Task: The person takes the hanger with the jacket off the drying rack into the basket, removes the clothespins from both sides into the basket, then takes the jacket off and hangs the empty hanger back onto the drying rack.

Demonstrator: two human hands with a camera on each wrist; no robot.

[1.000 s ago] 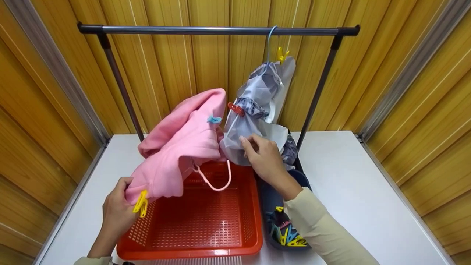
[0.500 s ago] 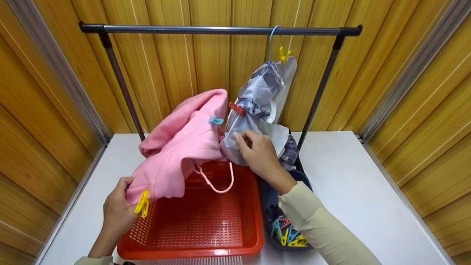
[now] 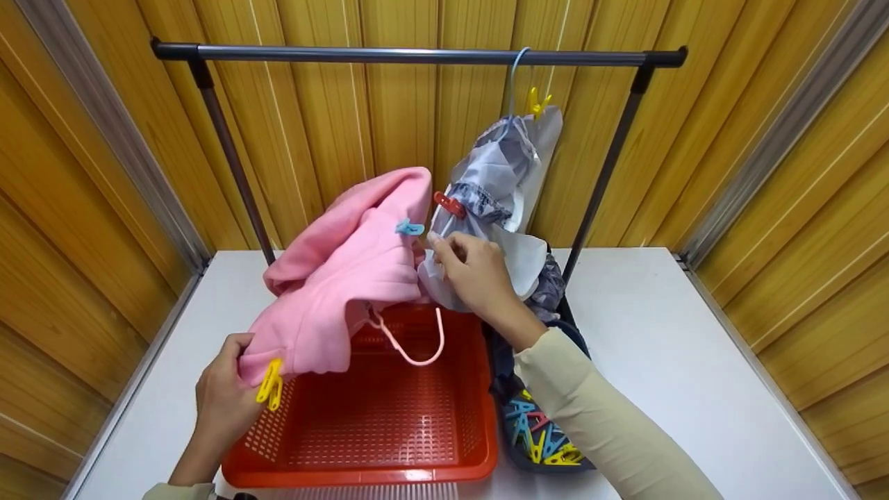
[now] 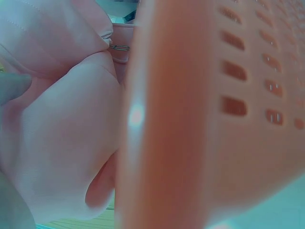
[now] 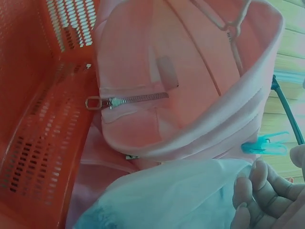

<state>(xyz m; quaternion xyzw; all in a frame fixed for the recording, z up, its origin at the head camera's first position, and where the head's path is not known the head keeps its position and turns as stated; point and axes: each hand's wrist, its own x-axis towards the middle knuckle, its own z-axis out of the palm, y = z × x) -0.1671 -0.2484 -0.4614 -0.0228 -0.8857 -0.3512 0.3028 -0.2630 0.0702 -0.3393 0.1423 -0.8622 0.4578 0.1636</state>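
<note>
My left hand (image 3: 226, 392) grips the lower left end of a pink zippered garment (image 3: 312, 298); a yellow clothespin (image 3: 271, 385) sits beside the fingers. A pink hanger (image 3: 420, 361) pokes from the garment's opening, and its zipper (image 5: 138, 98) shows in the right wrist view. A light blue clothespin (image 3: 410, 227) is clipped on the upper right edge. My right hand (image 3: 476, 271), fingers loosely bent, is just below that clothespin, in front of a sheer grey garment (image 3: 493, 167). Nothing shows between its fingers in the right wrist view (image 5: 267, 195).
The grey garment hangs from a dark rack bar (image 3: 417, 54), with a red clothespin (image 3: 450, 204) and a yellow one (image 3: 538, 103) on it. Below stand a red perforated basket (image 3: 361, 477) and a dark bin (image 3: 514, 458) with several clothespins. Wood-look panels (image 3: 396, 118) enclose the white table (image 3: 646, 326).
My right hand has moved left and slightly up, toward the light blue clothespin. My left hand and the pink garment stay nearly still. More clothespins in the bin are uncovered by the right sleeve.
</note>
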